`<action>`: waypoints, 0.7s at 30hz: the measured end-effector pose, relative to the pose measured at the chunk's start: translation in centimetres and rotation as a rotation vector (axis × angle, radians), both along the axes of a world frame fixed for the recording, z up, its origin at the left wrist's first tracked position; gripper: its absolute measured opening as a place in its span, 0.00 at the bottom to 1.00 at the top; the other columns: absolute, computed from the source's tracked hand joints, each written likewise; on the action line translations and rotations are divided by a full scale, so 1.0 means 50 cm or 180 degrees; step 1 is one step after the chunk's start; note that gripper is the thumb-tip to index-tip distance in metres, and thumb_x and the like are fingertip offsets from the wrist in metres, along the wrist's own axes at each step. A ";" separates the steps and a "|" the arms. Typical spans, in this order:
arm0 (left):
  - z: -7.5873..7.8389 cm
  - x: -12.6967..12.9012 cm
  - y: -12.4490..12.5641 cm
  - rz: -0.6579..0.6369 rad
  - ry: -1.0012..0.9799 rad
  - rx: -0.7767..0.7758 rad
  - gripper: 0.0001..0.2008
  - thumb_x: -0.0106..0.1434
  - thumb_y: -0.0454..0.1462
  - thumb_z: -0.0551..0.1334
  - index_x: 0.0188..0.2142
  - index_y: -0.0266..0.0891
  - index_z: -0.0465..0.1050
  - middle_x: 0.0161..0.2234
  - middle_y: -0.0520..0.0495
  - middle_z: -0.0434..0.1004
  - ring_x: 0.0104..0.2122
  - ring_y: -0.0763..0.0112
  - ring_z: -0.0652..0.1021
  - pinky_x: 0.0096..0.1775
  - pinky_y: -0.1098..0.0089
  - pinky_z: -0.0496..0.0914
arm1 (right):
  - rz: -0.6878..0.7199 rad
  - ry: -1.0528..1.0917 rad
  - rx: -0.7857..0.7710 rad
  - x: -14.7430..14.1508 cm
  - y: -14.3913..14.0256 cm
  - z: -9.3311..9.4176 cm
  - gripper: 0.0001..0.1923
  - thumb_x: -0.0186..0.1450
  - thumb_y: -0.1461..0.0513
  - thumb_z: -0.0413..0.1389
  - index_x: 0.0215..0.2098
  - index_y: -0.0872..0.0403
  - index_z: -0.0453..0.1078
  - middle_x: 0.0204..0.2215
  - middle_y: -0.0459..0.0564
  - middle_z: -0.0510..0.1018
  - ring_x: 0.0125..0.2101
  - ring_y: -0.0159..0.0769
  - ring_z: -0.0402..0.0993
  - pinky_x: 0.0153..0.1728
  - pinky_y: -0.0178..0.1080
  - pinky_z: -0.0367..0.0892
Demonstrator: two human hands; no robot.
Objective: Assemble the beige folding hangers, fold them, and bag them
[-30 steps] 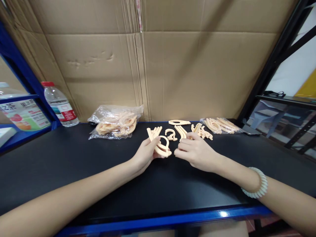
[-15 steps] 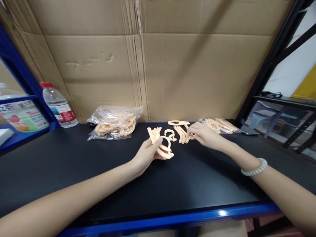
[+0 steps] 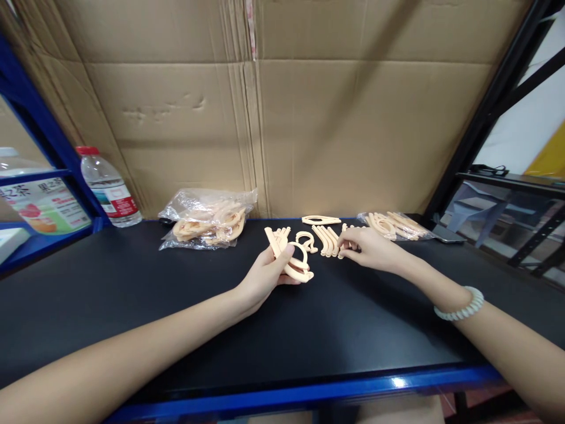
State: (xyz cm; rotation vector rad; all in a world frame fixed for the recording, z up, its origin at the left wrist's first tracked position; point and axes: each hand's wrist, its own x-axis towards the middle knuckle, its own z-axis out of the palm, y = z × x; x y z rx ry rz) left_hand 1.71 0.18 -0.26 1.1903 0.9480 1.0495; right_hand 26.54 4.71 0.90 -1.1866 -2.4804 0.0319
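Bottle left of bag, both on table

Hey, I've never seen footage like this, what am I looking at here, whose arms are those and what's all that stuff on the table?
There is no machine here. The camera sits on a person's head and looks forward and down, so the two bare arms are that person's own.

The left hand grips a bundle of pale peach curved plastic pieces. The right hand, with a pale beaded bracelet at the wrist, touches a row of loose peach plastic pieces lying on the black tabletop.

Further back lie two clear plastic bags of the same pieces, one on the left and one on the right. A clear water bottle with a red cap stands far left. Brown cardboard forms the backdrop.
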 end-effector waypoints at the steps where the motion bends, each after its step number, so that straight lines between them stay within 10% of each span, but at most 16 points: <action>1: 0.000 0.000 0.000 -0.0024 0.0020 -0.0001 0.07 0.68 0.39 0.56 0.39 0.36 0.65 0.29 0.46 0.79 0.30 0.68 0.82 0.31 0.73 0.75 | -0.0041 -0.0014 -0.0061 -0.002 -0.003 0.001 0.03 0.59 0.67 0.57 0.31 0.55 0.73 0.25 0.48 0.75 0.28 0.35 0.69 0.31 0.36 0.64; 12: -0.004 -0.007 0.007 -0.0403 0.0228 0.0092 0.09 0.59 0.35 0.65 0.36 0.34 0.66 0.33 0.44 0.80 0.33 0.67 0.81 0.36 0.70 0.75 | 0.0042 0.0097 0.0207 -0.007 -0.002 -0.015 0.07 0.63 0.68 0.52 0.35 0.56 0.72 0.33 0.52 0.77 0.35 0.40 0.72 0.39 0.43 0.67; 21: -0.005 -0.011 0.008 -0.1140 0.0754 0.0639 0.11 0.57 0.40 0.67 0.33 0.33 0.72 0.29 0.47 0.79 0.29 0.72 0.78 0.29 0.75 0.70 | 0.1507 0.0114 0.1204 -0.094 -0.097 0.005 0.11 0.67 0.67 0.49 0.45 0.54 0.69 0.43 0.53 0.75 0.45 0.41 0.66 0.47 0.46 0.65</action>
